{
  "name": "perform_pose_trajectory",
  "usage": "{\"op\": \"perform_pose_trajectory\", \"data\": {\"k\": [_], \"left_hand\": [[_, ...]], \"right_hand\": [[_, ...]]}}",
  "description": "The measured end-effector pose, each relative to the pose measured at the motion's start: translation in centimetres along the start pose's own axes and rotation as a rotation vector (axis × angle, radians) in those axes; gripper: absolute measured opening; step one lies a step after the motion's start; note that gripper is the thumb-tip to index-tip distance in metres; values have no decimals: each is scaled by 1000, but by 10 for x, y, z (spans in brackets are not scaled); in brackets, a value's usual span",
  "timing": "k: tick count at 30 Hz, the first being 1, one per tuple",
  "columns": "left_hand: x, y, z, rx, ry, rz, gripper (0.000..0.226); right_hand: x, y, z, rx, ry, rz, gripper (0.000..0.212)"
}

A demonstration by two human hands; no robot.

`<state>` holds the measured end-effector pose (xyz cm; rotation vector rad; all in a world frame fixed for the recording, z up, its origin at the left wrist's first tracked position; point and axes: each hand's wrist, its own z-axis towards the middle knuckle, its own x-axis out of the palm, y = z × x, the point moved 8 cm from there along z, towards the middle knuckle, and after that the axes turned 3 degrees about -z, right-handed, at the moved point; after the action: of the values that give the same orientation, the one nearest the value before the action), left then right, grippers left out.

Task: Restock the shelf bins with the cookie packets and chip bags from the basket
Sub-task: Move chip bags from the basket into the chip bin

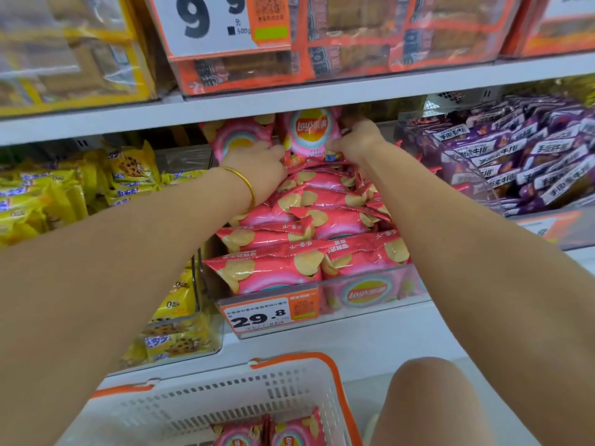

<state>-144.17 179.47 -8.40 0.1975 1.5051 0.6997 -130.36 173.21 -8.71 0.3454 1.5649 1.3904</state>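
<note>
Both arms reach deep into the clear shelf bin [370, 286] filled with pink chip bags. An upright pink chip bag [309, 132] stands at the back of the bin under the shelf above. My right hand [355, 140] pinches its right edge. My left hand [257, 162], with a gold bangle on the wrist, holds its lower left edge and rests on the pile of flat chip bags [309, 217]. Another upright bag [235, 136] stands to the left. Below, the white basket [225, 394] with orange trim holds two more pink chip bags [267, 434].
Yellow cookie packets [64, 194] fill the bin to the left; purple snack packets [521, 149] fill the bin to the right. The shelf above carries orange and yellow boxed goods and a price sign [219, 20]. A price tag [257, 315] hangs on the bin front. My knee [428, 400] is beside the basket.
</note>
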Motion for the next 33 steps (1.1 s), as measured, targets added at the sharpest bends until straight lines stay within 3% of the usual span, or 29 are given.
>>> {"op": "perform_pose_trajectory", "data": {"k": [6,9,22,25,29,31,33], "left_hand": [[0,8,-12,-43,-178,-280,42],[7,5,-11,-47,-113,-306,51],[2,6,-22,-18,-119,-344,46],[-17,4,-40,26,-234,-478,44],[-54,-12,-117,129,-449,-630,45],[-62,-24,-170,153,-516,-674,40],[-49,-34,-218,142,-464,-725,38]], "right_hand": [[6,-12,2,49,-115,-305,34],[9,-8,-4,39,-117,-429,33],[1,22,-44,-113,-164,-625,32],[-7,35,-73,-213,-207,-652,32],[-12,52,-160,-446,-193,-482,34],[-8,60,-219,-556,-107,-309,29],[13,53,-262,-572,56,-272,25]]}}
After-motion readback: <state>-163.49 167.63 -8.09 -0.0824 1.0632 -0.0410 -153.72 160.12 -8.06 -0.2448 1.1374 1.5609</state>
